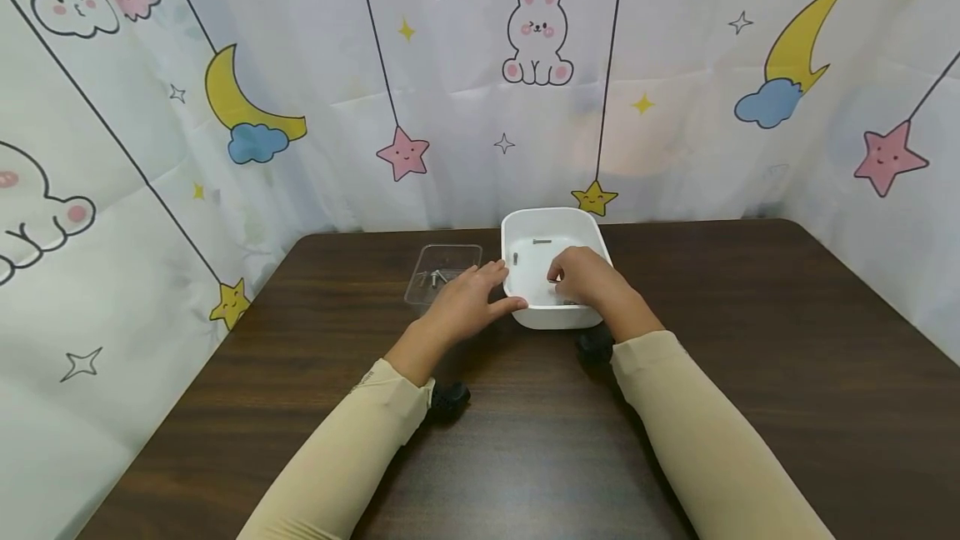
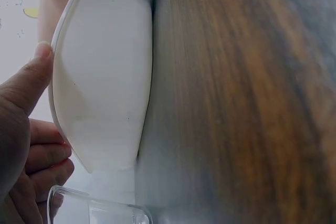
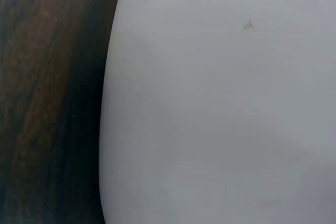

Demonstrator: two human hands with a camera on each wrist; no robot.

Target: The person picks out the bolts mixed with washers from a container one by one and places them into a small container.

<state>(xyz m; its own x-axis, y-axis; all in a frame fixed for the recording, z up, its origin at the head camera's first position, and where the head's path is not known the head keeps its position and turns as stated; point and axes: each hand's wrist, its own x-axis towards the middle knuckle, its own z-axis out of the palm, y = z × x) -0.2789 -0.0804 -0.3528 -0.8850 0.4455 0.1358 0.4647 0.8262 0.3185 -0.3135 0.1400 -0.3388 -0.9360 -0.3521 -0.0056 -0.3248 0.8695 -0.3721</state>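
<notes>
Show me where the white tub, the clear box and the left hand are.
White tub (image 1: 557,319): head view, on its front wall.
Clear box (image 1: 448,260): head view, on its bare back part.
Left hand (image 1: 462,303): head view, on its back.

Dark brown wood grain runs across the broad surface (image 1: 510,457), its far corners rounded, with a soft pale sheen on the bare stretch towards the near side. Close to the far edge a white bin (image 1: 555,320) stands upright, its base flat on the wood and its rounded rim facing up. Just beside it, on the person's left, sits a shallow, clear tray (image 1: 415,277), roughly rectangular, the wood showing through it.
</notes>
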